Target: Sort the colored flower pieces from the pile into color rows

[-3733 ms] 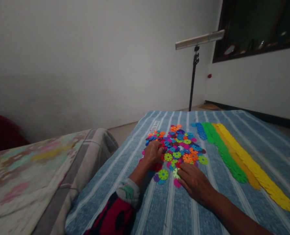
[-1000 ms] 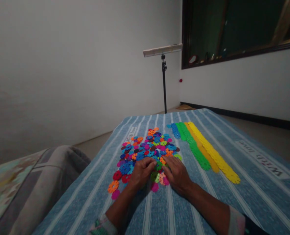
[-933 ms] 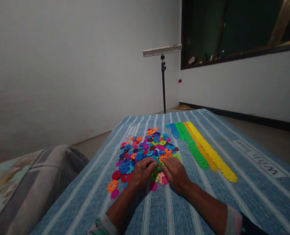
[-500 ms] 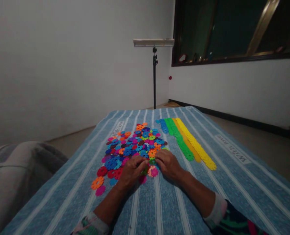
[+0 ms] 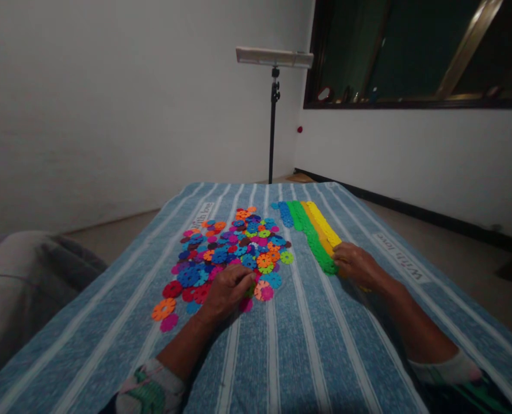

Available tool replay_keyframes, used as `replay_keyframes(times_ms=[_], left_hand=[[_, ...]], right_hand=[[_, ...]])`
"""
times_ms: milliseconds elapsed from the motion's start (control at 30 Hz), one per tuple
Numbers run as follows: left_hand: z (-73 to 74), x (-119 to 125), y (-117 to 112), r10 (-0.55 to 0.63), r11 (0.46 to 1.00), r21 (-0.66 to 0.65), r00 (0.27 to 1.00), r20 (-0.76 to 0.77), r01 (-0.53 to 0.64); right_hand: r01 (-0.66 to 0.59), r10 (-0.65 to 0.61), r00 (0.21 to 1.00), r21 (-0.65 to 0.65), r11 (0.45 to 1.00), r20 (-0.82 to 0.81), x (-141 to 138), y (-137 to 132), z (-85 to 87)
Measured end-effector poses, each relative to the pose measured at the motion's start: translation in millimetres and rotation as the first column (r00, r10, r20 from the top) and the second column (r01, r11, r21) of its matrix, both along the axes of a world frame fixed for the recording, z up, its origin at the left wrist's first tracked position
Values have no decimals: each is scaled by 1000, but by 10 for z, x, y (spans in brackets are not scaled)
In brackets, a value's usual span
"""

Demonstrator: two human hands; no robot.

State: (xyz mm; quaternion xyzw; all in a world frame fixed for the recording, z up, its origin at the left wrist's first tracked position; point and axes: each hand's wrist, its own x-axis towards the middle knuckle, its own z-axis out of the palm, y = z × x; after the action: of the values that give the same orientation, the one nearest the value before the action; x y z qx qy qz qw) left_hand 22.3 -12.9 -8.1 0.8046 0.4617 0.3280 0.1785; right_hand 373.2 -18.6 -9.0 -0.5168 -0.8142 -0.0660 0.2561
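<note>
Flower-shaped plastic discs in many colours form a loose pile (image 5: 221,253) on the striped cloth. My left hand (image 5: 229,290) rests at the pile's near right side, its fingers curled and closed; a bit of green shows by the fingertips, and whatever they grip is hidden. To the right lie overlapping rows of discs sorted by colour: a short blue row (image 5: 286,214), a green row (image 5: 318,247), an orange row (image 5: 314,218) and a yellow row (image 5: 325,221). My right hand (image 5: 357,264) is over the near ends of the orange and yellow rows, fingers pressed together, covering anything in them.
A blue cloth with white stripes (image 5: 256,368) covers the table. Beyond its far edge stands a lamp on a black pole (image 5: 272,132). Grey fabric (image 5: 27,287) bulges at the left, and a dark window (image 5: 411,52) is set in the right wall.
My right hand has moved right, from the pile beside my left hand to the near ends of the sorted rows. My left hand stays at the pile. The view has shifted slightly.
</note>
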Motion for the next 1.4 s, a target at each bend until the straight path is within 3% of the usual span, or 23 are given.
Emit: replay_keyframes(times_ms=[100,200,467,600,733,867,967,1067,1233,1400], left_hand=[[-11,-6,-3,6,1000,6,1000,-7,-6],[-1,-10,-12,14,1000,18,1000,-10,-14],[-51,-35,7,39,990,136,999,-34,-34],[-152,25,-53,-14,978,205,985,-170,49],[-209,138,-171,-106,965,187,928,-357,183],[-196,193,-266,-140,961,151,877,-459,232],[-186,187,-267,-109,972,129,867,-486,194],[-194,156,-209,-43,986,120,869,-493,117],[-154,30,-62,99,992,117,877,-471,-50],[-76,-164,105,236,971,95,835,-497,-218]], right_hand=[[2,24,991,-187,982,135,-2,27,-14],[78,-25,979,-260,962,201,-3,55,-14],[132,-114,986,-162,978,120,-118,15,-26],[-21,27,999,-138,990,44,-518,40,-87],[-235,236,972,-134,963,-9,-1017,95,-193],[-271,267,960,-50,961,-83,-1276,187,-449],[-280,286,953,65,958,-104,-1309,233,-672],[-283,301,949,161,945,-96,-1300,231,-789],[-270,283,957,157,950,-63,-1318,182,-745],[-252,263,962,142,957,-65,-1337,155,-703]])
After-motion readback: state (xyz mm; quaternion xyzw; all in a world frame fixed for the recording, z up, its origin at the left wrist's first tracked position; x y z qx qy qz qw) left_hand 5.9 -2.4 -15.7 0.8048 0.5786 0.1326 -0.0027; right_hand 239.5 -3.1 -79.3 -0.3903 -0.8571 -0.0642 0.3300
